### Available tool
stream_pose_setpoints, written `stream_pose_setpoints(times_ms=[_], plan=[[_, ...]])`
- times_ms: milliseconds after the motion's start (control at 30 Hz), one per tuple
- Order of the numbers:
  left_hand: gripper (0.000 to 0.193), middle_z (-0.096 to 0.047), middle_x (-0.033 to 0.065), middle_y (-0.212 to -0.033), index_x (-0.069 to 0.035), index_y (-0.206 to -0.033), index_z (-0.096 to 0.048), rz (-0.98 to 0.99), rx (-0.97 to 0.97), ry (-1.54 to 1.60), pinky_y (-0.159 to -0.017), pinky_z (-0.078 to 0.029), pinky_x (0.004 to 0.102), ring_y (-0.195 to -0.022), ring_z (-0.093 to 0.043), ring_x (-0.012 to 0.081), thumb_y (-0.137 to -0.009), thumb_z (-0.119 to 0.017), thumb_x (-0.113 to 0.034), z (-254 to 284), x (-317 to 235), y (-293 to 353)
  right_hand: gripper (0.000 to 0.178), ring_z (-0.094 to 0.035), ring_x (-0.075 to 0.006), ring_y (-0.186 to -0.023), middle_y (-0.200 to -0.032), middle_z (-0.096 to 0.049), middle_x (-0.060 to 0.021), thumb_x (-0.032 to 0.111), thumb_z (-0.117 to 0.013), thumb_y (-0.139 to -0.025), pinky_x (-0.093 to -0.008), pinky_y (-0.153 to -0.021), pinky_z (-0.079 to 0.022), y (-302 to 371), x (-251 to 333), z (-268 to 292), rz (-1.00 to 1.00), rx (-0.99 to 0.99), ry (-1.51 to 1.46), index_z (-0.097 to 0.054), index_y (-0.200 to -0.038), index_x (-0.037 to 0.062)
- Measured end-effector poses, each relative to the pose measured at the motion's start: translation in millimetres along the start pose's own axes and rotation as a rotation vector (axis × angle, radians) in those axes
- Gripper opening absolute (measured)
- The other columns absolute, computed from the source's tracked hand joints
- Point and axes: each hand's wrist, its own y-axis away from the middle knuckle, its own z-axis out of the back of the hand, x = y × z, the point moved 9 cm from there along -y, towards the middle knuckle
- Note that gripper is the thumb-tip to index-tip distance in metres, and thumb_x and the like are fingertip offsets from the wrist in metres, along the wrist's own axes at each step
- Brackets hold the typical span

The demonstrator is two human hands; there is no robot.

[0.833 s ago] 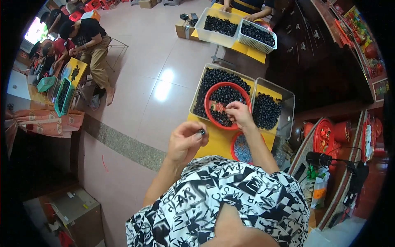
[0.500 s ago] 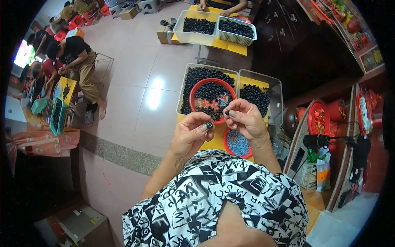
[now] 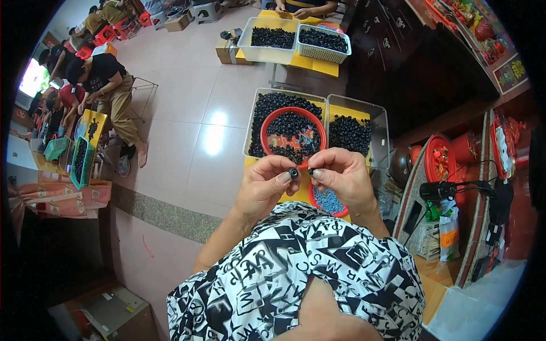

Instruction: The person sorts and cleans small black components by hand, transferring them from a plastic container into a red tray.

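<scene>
My left hand (image 3: 266,183) pinches a small black ring-shaped cap (image 3: 293,173) between thumb and forefinger, its round opening facing me. Close to its right, my right hand (image 3: 343,177) pinches a tiny dark piece (image 3: 311,171), mostly covered by the fingertips. A narrow gap separates the two parts. Just beyond my hands, a red round basket (image 3: 263,132) holds black pieces and some small blue ones. It rests on a clear bin (image 3: 248,122) full of black round parts. Partly behind my right hand is a red bowl (image 3: 344,215) of small light-blue pieces.
A second clear bin (image 3: 387,133) with black parts stands at the right. Across from me, a person's hands (image 3: 302,12) work behind a translucent tub (image 3: 243,42) and a white basket (image 3: 335,55) of black parts. Shelves (image 3: 483,187) line the right; people (image 3: 105,77) work at left.
My two hands have moved closer together, bringing the tiny dark piece nearer the cap. Both pinches are kept. The view has shifted slightly.
</scene>
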Motion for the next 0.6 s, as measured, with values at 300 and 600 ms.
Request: stream_pose_setpoints(times_ms=[300, 600], plan=[[0.020, -0.059, 0.0140, -0.088, 0.003, -0.098, -0.055, -0.052, -0.011, -0.032, -0.063, -0.047, 0.0266, -0.072, -0.057, 0.0179, -0.080, -0.059, -0.003, 0, -5, 4, 0.010, -0.057, -0.0077, -0.076, -0.079, -0.057, -0.0019, -0.006, -0.055, -0.075, -0.0213, -0.068, -0.048, -2, 17, -25, 0.087, 0.025, 0.258, -0.056, -0.083, -0.0015], [0.019, -0.059, 0.0115, -0.085, 0.004, -0.097, -0.055, -0.081, -0.040, -0.228, -0.063, -0.046, 0.0262, -0.071, -0.056, 0.0157, -0.080, -0.059, -0.002, 3, -10, 7, 0.012, -0.053, -0.0062, -0.075, -0.084, -0.054, -0.0032, -0.009, -0.056, -0.072, -0.0189, -0.065, -0.045, 0, 24, -28, 0.140, 0.032, 0.403, -0.055, -0.081, -0.0027]])
